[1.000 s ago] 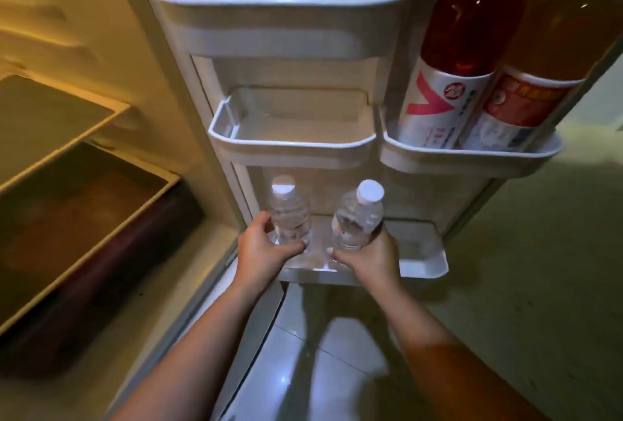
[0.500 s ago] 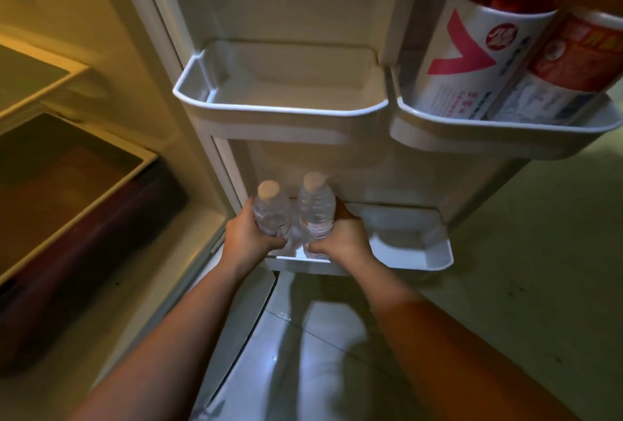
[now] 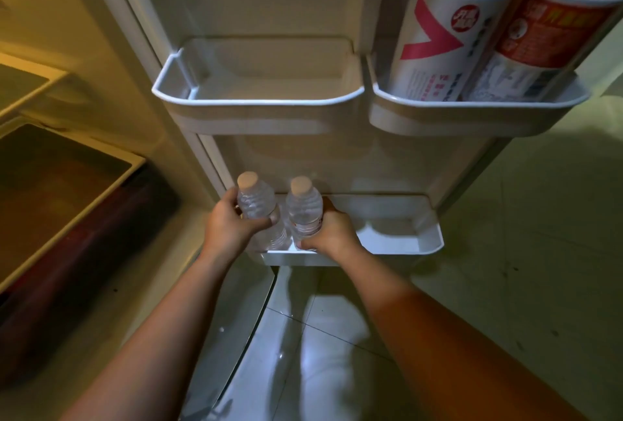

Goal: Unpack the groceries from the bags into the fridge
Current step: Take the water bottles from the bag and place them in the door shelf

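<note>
Head view: we see both bare hands gripping small clear plastic water bottles with pale caps at the lowest white plastic door shelf [image 3: 397, 253] of the open fridge door. Our left hand [image 3: 229, 230] wraps its fingers [image 3: 266, 221] across the front of the left water bottle [image 3: 258, 208], thumb behind it. Our right hand [image 3: 332, 233] clasps the right water bottle [image 3: 303, 210] from its right side, fingertips low near the shelf's front lip. Both bottles stand upright, just beside each other, their bases down inside the shelf's left end; whether they rest on its floor we cannot tell. To the right of our right-hand fingers the shelf holds nothing else. Above our fingers hangs a middle white door bin [image 3: 259, 102], and up to the right another bin [image 3: 472, 117] carries two large bottles with red and white labels [image 3: 438, 50].
</note>
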